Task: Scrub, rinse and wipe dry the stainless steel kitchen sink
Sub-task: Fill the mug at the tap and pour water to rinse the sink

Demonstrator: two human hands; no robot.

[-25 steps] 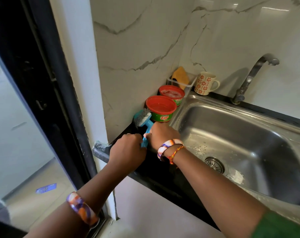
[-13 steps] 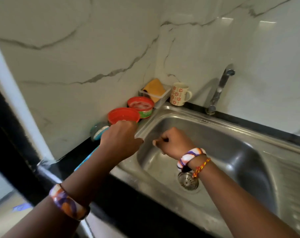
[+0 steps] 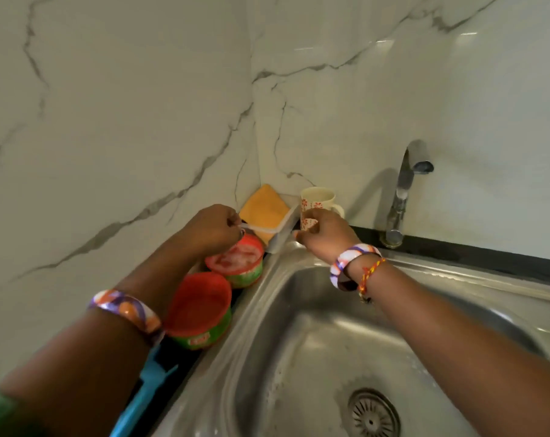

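I see my left hand (image 3: 215, 227) pinching the near rim of the clear plastic tray (image 3: 281, 230) in the counter's back corner, where an orange cloth (image 3: 264, 209) stands folded. My right hand (image 3: 325, 233) is curled beside the tray's right end, in front of the floral mug (image 3: 316, 200); I cannot tell whether it holds anything. The stainless steel sink (image 3: 298, 342) lies below my right arm, its drain strainer (image 3: 373, 413) near the bottom edge and the faucet (image 3: 402, 190) behind. 2 red-topped green tubs (image 3: 201, 310) sit along the sink's left rim, with a blue brush handle (image 3: 147, 395) under my left forearm.
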